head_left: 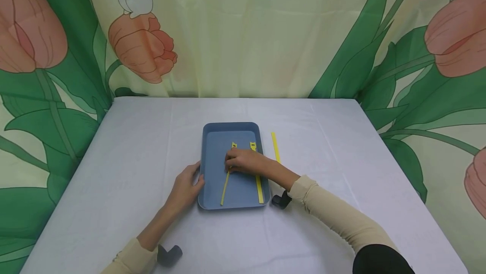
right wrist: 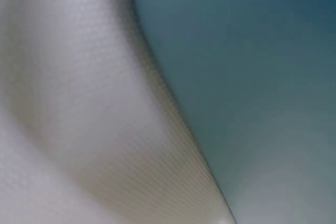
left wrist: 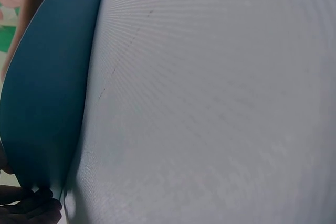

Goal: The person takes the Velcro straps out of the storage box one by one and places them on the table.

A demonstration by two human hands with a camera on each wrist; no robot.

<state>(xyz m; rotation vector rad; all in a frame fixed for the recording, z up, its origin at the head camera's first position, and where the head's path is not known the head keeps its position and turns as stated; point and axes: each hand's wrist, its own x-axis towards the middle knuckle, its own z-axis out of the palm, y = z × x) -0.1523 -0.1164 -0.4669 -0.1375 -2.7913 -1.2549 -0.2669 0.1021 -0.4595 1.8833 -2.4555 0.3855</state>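
A blue rectangular tray [head_left: 232, 203] lies on the white-covered table. My left hand [head_left: 186, 187] holds the tray's left side; in the left wrist view, fingers [left wrist: 39, 203] touch the tray's outer wall [left wrist: 50, 87]. My right hand [head_left: 247, 160] reaches over the tray from the right and pinches a thin yellow strip [head_left: 225, 189], whose notched end shows beyond the fingertips. Another yellow strip [head_left: 260, 189] with a slotted end lies along the tray's right side, partly hidden under the hand. The right wrist view shows only blurred tray surface [right wrist: 252, 103] and pale cloth.
Right of the tray, a third yellow strip [head_left: 275, 145] lies on the tablecloth [head_left: 322, 139], its near end hidden by the right arm. Dark wrist devices [head_left: 281, 200] sit under both forearms. A curtain [head_left: 243, 33] with printed flowers hangs behind the table.
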